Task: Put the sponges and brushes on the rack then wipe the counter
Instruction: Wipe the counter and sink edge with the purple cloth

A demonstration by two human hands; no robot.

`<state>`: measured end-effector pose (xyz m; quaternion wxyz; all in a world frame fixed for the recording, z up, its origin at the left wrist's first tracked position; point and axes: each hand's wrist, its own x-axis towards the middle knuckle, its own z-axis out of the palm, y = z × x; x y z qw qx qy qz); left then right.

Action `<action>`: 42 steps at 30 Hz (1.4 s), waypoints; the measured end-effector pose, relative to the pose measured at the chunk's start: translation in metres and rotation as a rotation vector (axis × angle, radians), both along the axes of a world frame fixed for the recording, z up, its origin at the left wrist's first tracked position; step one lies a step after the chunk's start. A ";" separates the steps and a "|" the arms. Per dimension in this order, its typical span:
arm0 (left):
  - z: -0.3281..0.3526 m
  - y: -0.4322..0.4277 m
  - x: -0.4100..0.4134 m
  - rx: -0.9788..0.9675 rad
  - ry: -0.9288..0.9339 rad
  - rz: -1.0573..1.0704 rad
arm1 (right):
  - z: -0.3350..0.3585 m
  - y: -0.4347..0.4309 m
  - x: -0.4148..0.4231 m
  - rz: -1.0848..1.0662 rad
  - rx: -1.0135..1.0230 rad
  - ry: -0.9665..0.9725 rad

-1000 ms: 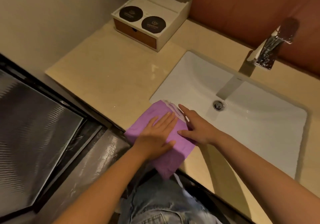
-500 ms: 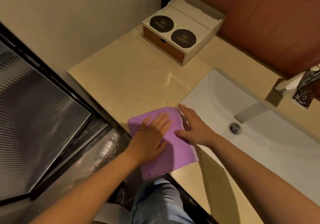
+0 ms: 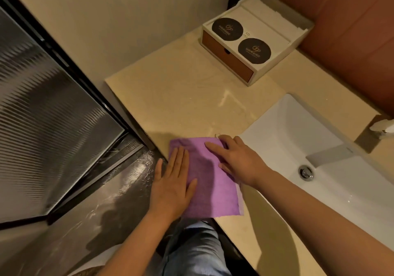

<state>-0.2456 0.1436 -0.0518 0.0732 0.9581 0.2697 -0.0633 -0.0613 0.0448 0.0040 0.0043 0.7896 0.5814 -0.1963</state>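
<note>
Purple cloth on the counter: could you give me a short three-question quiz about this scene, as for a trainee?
1. True or false: the left hand and right hand both lie with straight fingers on the purple cloth.
2. What sits on top of the white box? A) two dark round discs B) a sponge C) a cup
3. Fill in: the sink lies to the cloth's ____, the person's own side.

Key: 1 true; 2 A; 3 right.
</note>
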 end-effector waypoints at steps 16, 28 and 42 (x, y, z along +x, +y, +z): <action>0.022 0.119 0.022 0.068 0.023 0.312 | -0.003 0.142 -0.033 -0.050 0.019 -0.072; 0.022 0.226 0.087 -0.029 -0.035 0.209 | -0.008 0.234 -0.009 -0.194 -0.031 -0.122; 0.024 0.261 0.212 -0.107 0.030 0.005 | -0.007 0.248 0.088 -0.378 -0.121 -0.184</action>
